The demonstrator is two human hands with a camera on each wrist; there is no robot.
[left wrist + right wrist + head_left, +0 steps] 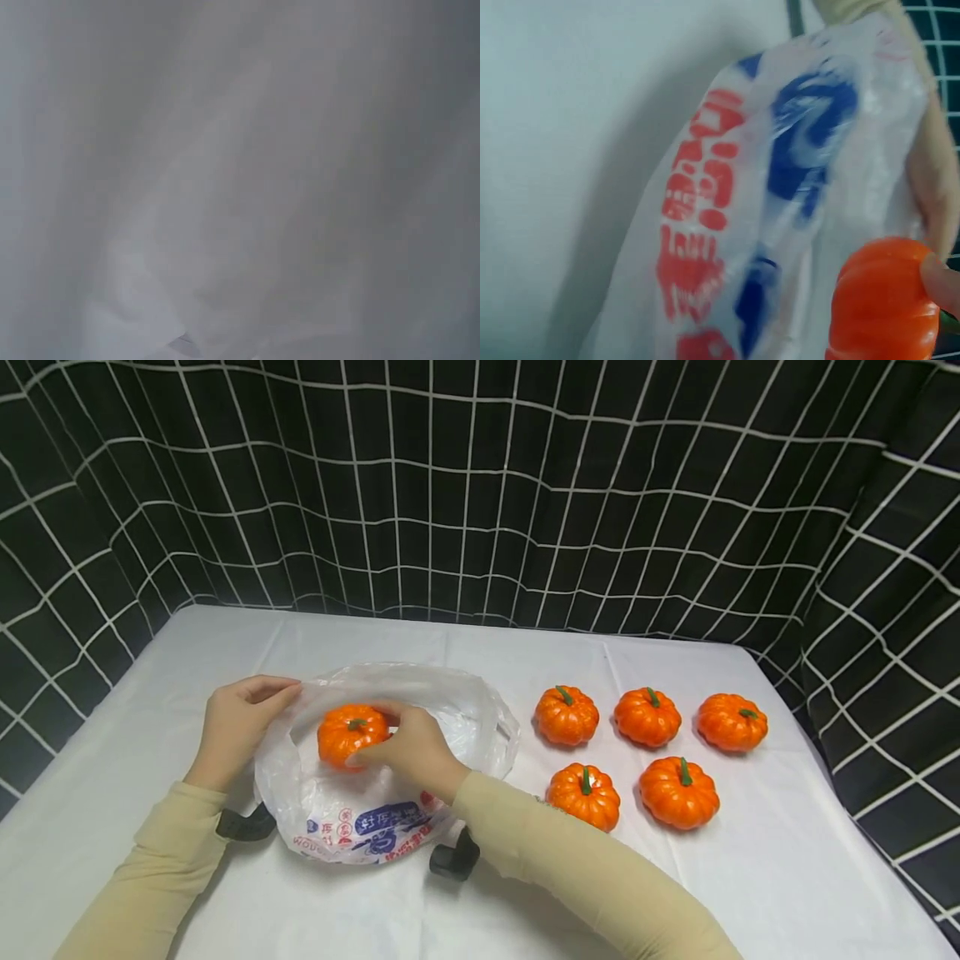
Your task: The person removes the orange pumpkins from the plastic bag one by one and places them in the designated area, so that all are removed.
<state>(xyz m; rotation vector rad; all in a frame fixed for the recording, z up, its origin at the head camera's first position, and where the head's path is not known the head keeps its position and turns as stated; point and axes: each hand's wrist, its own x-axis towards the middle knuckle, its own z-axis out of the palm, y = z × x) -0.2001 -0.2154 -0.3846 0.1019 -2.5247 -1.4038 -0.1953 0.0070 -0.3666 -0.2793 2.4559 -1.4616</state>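
Observation:
A white plastic bag (315,810) with red and blue print lies spread on the table, its mouth facing up. My left hand (232,718) pinches the bag's left rim between thumb and fingers. In my right hand (416,747) is a small orange pumpkin (347,735) with a green stem, gripped from its right side over the bag's mouth. The right wrist view shows the pumpkin (885,300) with a fingertip on it, beside the printed bag (825,225). Blurred white plastic (240,187) fills the left wrist view, hiding the left hand there.
Several more orange pumpkins stand right of the bag in two rows, among them a back-row pumpkin (567,716) and a front one (679,793). One front pumpkin (585,795) sits close by the right sleeve. A black grid-patterned curtain (480,493) surrounds the white table (480,910).

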